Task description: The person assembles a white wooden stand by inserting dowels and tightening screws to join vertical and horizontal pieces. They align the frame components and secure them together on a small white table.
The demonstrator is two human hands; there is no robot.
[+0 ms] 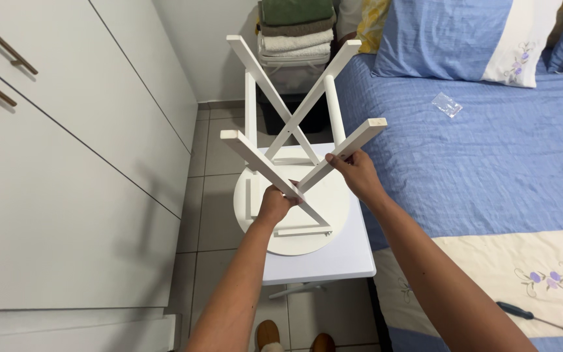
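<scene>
Left hand (275, 202) has its fingers curled tight around the point where the crossed legs meet, while the right hand (358, 173) pinches one slanted leg just below its tip. The white stool (294, 215) sits upside down, round seat flat on the small white desk (333, 261) beside the bed (490, 150). It looks rigid, smooth-painted and fairly light, best held low on the legs.

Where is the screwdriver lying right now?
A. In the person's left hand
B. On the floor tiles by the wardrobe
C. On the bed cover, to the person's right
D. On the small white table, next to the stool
C: the blue-handled screwdriver lies on the bed cover, well to the right of the right hand, which grips a leg of the upturned white stool.
</scene>
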